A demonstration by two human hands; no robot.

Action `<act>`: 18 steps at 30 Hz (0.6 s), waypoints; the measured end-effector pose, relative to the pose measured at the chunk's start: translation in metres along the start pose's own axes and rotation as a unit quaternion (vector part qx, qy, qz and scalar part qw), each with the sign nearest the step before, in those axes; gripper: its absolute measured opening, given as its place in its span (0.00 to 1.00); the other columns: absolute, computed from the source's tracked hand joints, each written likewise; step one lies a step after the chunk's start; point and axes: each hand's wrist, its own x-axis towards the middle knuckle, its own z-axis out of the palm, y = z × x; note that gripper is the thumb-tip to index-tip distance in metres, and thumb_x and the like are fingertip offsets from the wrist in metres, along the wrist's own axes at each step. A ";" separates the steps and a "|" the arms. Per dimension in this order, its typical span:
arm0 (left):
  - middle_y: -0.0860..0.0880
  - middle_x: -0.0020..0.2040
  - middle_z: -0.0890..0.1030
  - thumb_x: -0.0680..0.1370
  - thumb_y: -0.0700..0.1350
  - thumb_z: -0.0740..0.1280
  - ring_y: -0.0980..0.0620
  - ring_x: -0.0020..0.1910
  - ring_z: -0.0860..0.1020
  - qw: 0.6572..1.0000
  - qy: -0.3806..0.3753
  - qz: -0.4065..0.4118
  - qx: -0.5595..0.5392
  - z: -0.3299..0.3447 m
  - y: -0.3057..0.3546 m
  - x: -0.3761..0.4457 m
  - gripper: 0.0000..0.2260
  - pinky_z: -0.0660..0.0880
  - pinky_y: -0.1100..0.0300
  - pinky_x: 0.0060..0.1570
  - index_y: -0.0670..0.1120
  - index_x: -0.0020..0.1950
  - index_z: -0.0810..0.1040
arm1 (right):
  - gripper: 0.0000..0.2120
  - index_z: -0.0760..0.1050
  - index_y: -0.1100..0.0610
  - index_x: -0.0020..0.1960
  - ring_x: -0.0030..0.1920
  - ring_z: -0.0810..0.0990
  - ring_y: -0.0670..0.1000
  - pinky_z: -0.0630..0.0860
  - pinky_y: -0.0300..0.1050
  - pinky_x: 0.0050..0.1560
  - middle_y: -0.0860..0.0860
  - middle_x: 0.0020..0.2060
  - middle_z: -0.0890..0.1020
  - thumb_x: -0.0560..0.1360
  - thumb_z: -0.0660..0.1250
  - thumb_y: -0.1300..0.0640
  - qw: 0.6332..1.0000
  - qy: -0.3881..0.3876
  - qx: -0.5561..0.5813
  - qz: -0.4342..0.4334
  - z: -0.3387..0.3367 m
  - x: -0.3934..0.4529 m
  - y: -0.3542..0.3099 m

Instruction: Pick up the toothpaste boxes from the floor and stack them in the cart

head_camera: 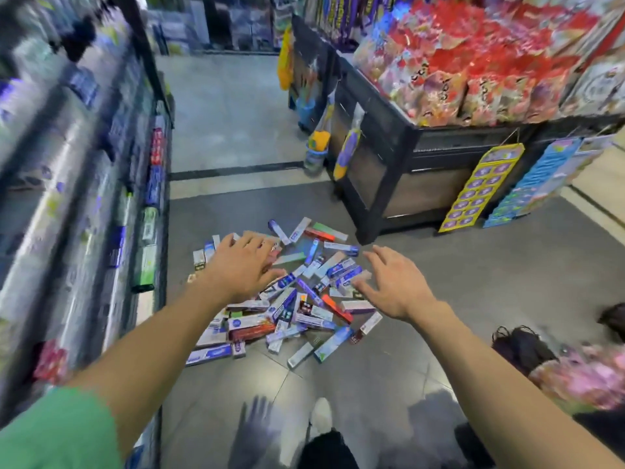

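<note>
A heap of several toothpaste boxes, mostly blue, white and red, lies scattered on the grey tiled floor in the middle of the aisle. My left hand reaches out above the heap's left side, fingers spread and empty. Over the right side hovers my right hand, also spread and holding nothing. Neither hand visibly touches a box. No cart shows clearly in this view.
A blurred shelf rack of boxed goods lines the left. A dark display bin piled with red snack packs stands at back right. Black wire handles and pink packets sit at the right edge. My shoe is below.
</note>
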 end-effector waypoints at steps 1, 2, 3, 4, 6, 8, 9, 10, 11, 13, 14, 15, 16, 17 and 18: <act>0.47 0.78 0.66 0.72 0.73 0.27 0.47 0.77 0.64 1.000 -0.008 -0.010 -0.009 0.006 0.001 0.010 0.47 0.60 0.43 0.72 0.49 0.80 0.58 | 0.34 0.63 0.55 0.78 0.77 0.63 0.56 0.60 0.51 0.76 0.57 0.77 0.65 0.80 0.58 0.35 1.000 -0.004 0.002 -0.007 0.006 0.014 0.005; 0.47 0.79 0.65 0.71 0.73 0.27 0.47 0.77 0.63 1.000 -0.020 -0.021 -0.014 0.012 0.003 0.019 0.48 0.59 0.43 0.73 0.49 0.81 0.58 | 0.34 0.64 0.55 0.77 0.77 0.63 0.57 0.61 0.51 0.76 0.57 0.77 0.65 0.80 0.58 0.35 1.000 -0.010 0.006 -0.014 0.012 0.029 0.011; 0.47 0.80 0.64 0.72 0.72 0.29 0.46 0.78 0.62 0.999 -0.032 -0.029 -0.014 0.019 0.005 0.030 0.47 0.57 0.43 0.74 0.49 0.81 0.57 | 0.33 0.64 0.55 0.77 0.76 0.64 0.57 0.61 0.52 0.76 0.57 0.77 0.66 0.79 0.58 0.35 1.000 -0.016 0.010 -0.021 0.018 0.044 0.018; 0.47 0.80 0.62 0.74 0.71 0.32 0.46 0.79 0.60 0.998 -0.048 -0.037 -0.010 0.028 0.006 0.042 0.44 0.56 0.43 0.75 0.48 0.81 0.56 | 0.33 0.64 0.55 0.77 0.76 0.64 0.57 0.61 0.52 0.76 0.58 0.76 0.66 0.79 0.59 0.36 0.999 -0.025 0.014 -0.030 0.027 0.063 0.024; 0.47 0.81 0.60 0.79 0.70 0.41 0.47 0.79 0.59 0.997 -0.059 -0.046 -0.008 0.043 0.009 0.056 0.37 0.54 0.42 0.76 0.48 0.82 0.54 | 0.34 0.64 0.55 0.77 0.75 0.65 0.57 0.61 0.52 0.75 0.57 0.75 0.68 0.79 0.58 0.35 0.998 -0.038 0.013 -0.044 0.040 0.086 0.032; 0.47 0.81 0.60 0.80 0.69 0.45 0.47 0.79 0.59 0.996 -0.060 -0.066 -0.016 0.061 0.010 0.079 0.35 0.55 0.42 0.76 0.49 0.81 0.55 | 0.35 0.63 0.55 0.77 0.74 0.66 0.57 0.62 0.52 0.74 0.56 0.73 0.69 0.79 0.57 0.34 0.996 -0.053 0.004 -0.064 0.061 0.119 0.042; 0.47 0.81 0.60 0.80 0.69 0.45 0.47 0.79 0.59 0.995 -0.061 -0.072 -0.018 0.070 0.010 0.090 0.35 0.55 0.42 0.76 0.49 0.81 0.55 | 0.35 0.62 0.55 0.78 0.75 0.64 0.57 0.62 0.53 0.75 0.56 0.74 0.68 0.79 0.56 0.34 0.995 -0.063 -0.001 -0.076 0.072 0.136 0.047; 0.47 0.81 0.60 0.80 0.69 0.44 0.47 0.79 0.59 0.995 -0.062 -0.076 -0.018 0.080 0.010 0.100 0.35 0.55 0.42 0.76 0.49 0.81 0.54 | 0.36 0.60 0.54 0.79 0.77 0.62 0.56 0.62 0.54 0.75 0.56 0.75 0.66 0.79 0.56 0.34 0.994 -0.073 -0.004 -0.085 0.084 0.152 0.050; 0.47 0.81 0.60 0.79 0.69 0.42 0.47 0.79 0.59 0.995 -0.065 -0.078 -0.020 0.090 0.010 0.109 0.36 0.55 0.42 0.76 0.49 0.81 0.54 | 0.36 0.59 0.54 0.79 0.78 0.60 0.56 0.62 0.56 0.75 0.55 0.77 0.64 0.79 0.55 0.33 0.992 -0.084 -0.004 -0.090 0.095 0.167 0.051; 0.48 0.81 0.60 0.77 0.69 0.38 0.47 0.80 0.58 0.994 -0.072 -0.083 -0.027 0.115 0.009 0.126 0.38 0.54 0.42 0.77 0.49 0.81 0.54 | 0.36 0.59 0.54 0.79 0.78 0.59 0.56 0.61 0.57 0.76 0.55 0.78 0.62 0.79 0.55 0.33 0.991 -0.094 -0.004 -0.099 0.125 0.192 0.052; 0.48 0.81 0.60 0.78 0.69 0.38 0.48 0.80 0.58 0.993 -0.071 -0.086 -0.027 0.132 0.007 0.135 0.38 0.54 0.41 0.77 0.48 0.82 0.54 | 0.36 0.59 0.54 0.79 0.78 0.60 0.56 0.60 0.56 0.76 0.55 0.78 0.62 0.79 0.56 0.33 0.990 -0.091 -0.006 -0.105 0.144 0.205 0.051; 0.48 0.81 0.60 0.78 0.69 0.38 0.47 0.80 0.58 0.993 -0.071 -0.088 -0.026 0.152 0.005 0.145 0.38 0.53 0.41 0.78 0.48 0.82 0.53 | 0.36 0.60 0.54 0.79 0.78 0.61 0.56 0.59 0.54 0.77 0.55 0.78 0.63 0.79 0.56 0.33 0.990 -0.085 -0.006 -0.110 0.165 0.217 0.050; 0.47 0.82 0.59 0.78 0.69 0.38 0.47 0.80 0.57 0.993 -0.073 -0.089 -0.027 0.174 0.002 0.155 0.38 0.53 0.40 0.78 0.48 0.82 0.52 | 0.36 0.60 0.54 0.79 0.78 0.62 0.56 0.60 0.54 0.77 0.55 0.78 0.64 0.79 0.56 0.33 0.990 -0.081 -0.003 -0.112 0.188 0.229 0.047; 0.47 0.82 0.58 0.77 0.69 0.36 0.47 0.80 0.57 0.992 -0.078 -0.092 -0.031 0.199 0.000 0.165 0.39 0.53 0.40 0.78 0.48 0.82 0.51 | 0.35 0.60 0.53 0.79 0.77 0.62 0.56 0.60 0.53 0.76 0.54 0.78 0.64 0.79 0.56 0.33 0.990 -0.079 0.000 -0.113 0.213 0.240 0.045; 0.46 0.82 0.58 0.76 0.70 0.34 0.47 0.80 0.57 0.991 -0.082 -0.096 -0.034 0.226 -0.002 0.173 0.41 0.54 0.41 0.78 0.47 0.83 0.50 | 0.35 0.60 0.53 0.79 0.77 0.62 0.56 0.59 0.53 0.76 0.54 0.78 0.64 0.79 0.56 0.34 0.990 -0.082 0.001 -0.114 0.242 0.251 0.043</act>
